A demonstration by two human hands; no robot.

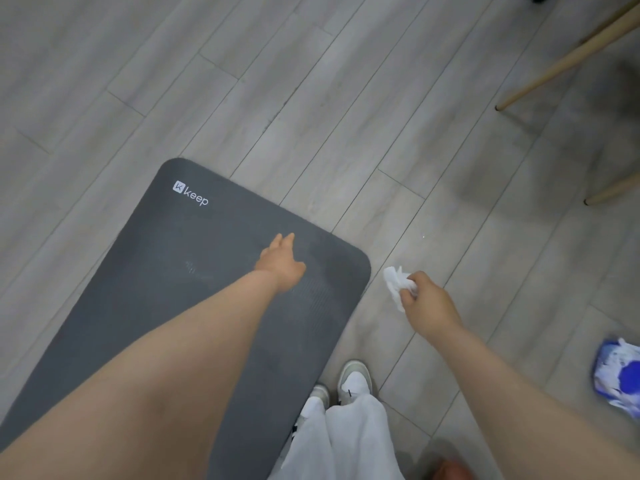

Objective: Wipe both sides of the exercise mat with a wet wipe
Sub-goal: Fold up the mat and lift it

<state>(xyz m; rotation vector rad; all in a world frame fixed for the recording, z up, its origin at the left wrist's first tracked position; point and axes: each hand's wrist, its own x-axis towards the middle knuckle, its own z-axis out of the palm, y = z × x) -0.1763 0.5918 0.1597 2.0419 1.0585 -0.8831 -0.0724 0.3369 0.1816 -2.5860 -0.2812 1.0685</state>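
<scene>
A dark grey exercise mat [166, 271] with a white "keep" logo lies flat on the floor, its far end with rounded corners in the middle of the view. My left hand [282, 261] reaches out over the mat near its far right corner, fingers extended; whether it touches the mat I cannot tell. My right hand [427, 303] hovers over the floor just right of the mat's corner and pinches a crumpled white wet wipe [394, 284].
A blue and white wipe packet [618, 375] lies on the floor at the right edge. Wooden furniture legs [568, 60] stand at the top right. My feet in white shoes [353, 381] stand beside the mat's right edge on grey plank flooring.
</scene>
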